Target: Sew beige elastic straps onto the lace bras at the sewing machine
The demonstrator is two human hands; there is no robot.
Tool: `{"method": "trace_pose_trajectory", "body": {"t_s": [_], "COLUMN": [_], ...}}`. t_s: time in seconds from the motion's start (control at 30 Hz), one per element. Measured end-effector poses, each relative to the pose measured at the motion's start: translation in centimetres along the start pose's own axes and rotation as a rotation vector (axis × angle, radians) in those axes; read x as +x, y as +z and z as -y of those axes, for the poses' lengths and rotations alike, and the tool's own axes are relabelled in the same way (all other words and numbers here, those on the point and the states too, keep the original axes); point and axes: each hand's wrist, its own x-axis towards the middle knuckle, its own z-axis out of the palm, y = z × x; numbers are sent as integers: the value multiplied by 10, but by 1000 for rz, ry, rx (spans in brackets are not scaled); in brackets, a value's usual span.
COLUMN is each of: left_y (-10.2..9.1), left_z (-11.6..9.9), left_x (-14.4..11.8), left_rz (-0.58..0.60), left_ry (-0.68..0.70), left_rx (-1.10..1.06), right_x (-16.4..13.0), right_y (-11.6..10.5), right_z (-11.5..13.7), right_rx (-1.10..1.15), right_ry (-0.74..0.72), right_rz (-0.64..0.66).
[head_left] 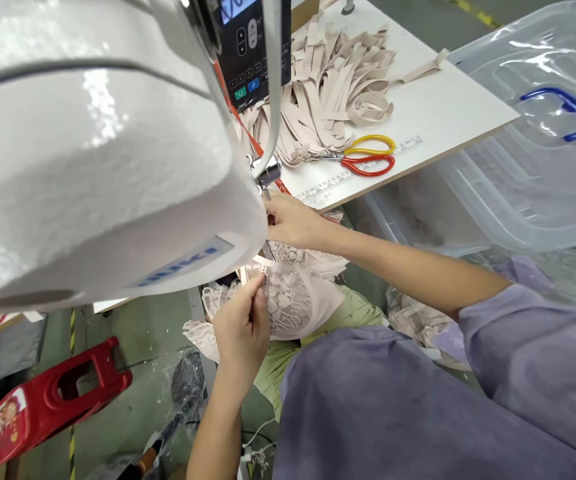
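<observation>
The lace garment (291,303) lies in the near middle of the scene, against the end of the sewing machine (118,160) and above light green cloth (358,307). Of the two hands, the left hand (243,327) pinches the garment's pale edge between thumb and forefinger, on the near side. The right hand (295,223) is farther off, close to the machine's end with its fingers bent; the machine hides part of the fingertips, so I cannot tell whether it grips anything.

The work on this piece looks under way rather than finished: the garment is at the machine, with its edge held there and not drawn clear. The lace panel and its pale border are already joined, as far as shows. The needle is out of sight behind the machine's casing, so how much of the edge is sewn cannot be judged.

On the worktop (448,110) at the far right, a large heap of beige strips (328,93) lies loose, apparently unused. The scissors (344,157) rest beside it, untouched by either hand.
</observation>
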Motion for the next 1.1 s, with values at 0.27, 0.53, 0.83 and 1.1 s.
{"method": "trace_pose_trajectory", "body": {"t_s": [0.27, 0.53, 0.83, 1.1], "left_y": [7, 10, 34, 40], "left_z": [-5, 2, -16, -30], "left_x": [-1, -12, -10, -5], "left_rz": [11, 46, -314, -202], "left_ry": [74, 27, 223, 154], "left_rx": [59, 53, 349, 443], "right_x": [-3, -4, -8, -5], "right_y": [2, 1, 6, 11], "right_z": [-5, -3, 2, -3], "right_rx": [18, 8, 8, -43], "right_ry": [-26, 26, 40, 44], "right_rz": [-42, -46, -87, -97]}}
